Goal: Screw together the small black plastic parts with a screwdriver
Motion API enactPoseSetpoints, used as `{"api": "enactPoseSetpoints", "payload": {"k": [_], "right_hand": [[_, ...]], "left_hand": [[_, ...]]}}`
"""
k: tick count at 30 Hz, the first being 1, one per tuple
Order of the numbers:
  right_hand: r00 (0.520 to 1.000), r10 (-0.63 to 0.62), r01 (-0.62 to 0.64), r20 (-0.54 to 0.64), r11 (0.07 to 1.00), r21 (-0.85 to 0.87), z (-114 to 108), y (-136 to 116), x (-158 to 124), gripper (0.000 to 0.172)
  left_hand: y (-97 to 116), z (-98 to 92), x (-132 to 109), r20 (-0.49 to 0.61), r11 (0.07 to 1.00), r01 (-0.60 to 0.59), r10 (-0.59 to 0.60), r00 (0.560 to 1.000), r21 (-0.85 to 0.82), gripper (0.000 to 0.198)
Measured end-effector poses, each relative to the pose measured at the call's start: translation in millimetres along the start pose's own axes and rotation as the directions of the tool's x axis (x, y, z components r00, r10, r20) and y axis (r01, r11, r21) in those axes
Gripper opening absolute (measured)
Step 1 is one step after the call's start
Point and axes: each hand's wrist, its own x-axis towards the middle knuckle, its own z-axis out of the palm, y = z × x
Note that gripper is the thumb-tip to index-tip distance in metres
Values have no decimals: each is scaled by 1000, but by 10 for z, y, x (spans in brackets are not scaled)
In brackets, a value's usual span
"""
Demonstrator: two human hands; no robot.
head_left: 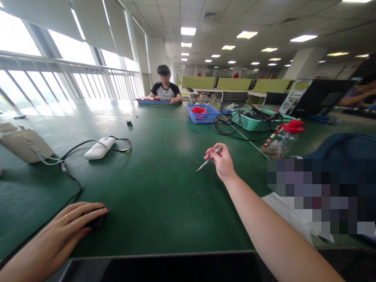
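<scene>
My left hand (75,221) lies low on the left of the green table, its fingers reaching over a small black object (98,222). Thumb and fingers lie on either side of that object, and most of it is hidden beneath them. Raised above the middle of the table, my right hand (221,160) is closed around a small screwdriver (209,159). Its thin metal shaft slants down to the left, with the tip apart from anything else. Fingers cover part of the handle.
A white device (100,149) with a black cable lies left of centre, beside a beige box (26,143). A blue basket (204,116), a green basket (249,123) with cables and a red-lidded jar (282,141) stand right. Across the table sits a person (166,90).
</scene>
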Motion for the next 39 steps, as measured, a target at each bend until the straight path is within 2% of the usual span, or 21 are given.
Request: {"api": "enactPoseSetpoints", "payload": {"k": [7, 11, 14, 16, 18, 21, 26, 29, 31, 34, 39], "right_hand": [[1000, -6, 6, 0, 1000, -2, 5, -2, -1, 27], [1000, -9, 9, 3, 1000, -15, -5, 4, 5, 27], [1000, -21, 21, 11, 1000, -23, -1, -12, 3, 28], [999, -37, 39, 39, 998, -51, 18, -46, -12, 28], [995, -48, 56, 83, 994, -96, 51, -93, -40, 26], [988, -49, 78, 149, 978, -192, 112, -167, -99, 25], [966, -76, 160, 247, 927, -339, 181, -241, -178, 26], [959, -90, 186, 269, 917, -354, 193, -257, -194, 28], [958, -92, 189, 270, 915, -358, 195, -260, -194, 30], [961, -78, 175, 267, 914, -366, 194, -256, -185, 31], [964, -60, 162, 260, 906, -390, 194, -235, -161, 28]], "left_hand": [[-94, 56, -2, 90, 1000, 27, -27, 996, 0, 45], [-210, 96, -35, 88, 996, 88, -87, 992, -17, 55], [-247, 76, 18, 81, 995, 93, -91, 993, -17, 48], [-184, 50, 117, 43, 996, 91, -91, 995, 6, 43], [-13, 27, 260, -9, 995, 97, -97, 995, 29, 44], [448, 15, 532, -57, 997, 73, -73, 996, 1, 46], [1350, 117, 1120, 34, 980, -158, 164, 986, -123, 35], [1689, 302, 1521, 38, 958, -253, 260, 965, -132, 28], [1808, 469, 1758, 44, 956, -275, 281, 959, -105, 29], [1878, 723, 2005, 26, 963, -263, 265, 964, -65, 31], [1839, 983, 2131, 17, 964, -238, 242, 970, -119, 33]]}}
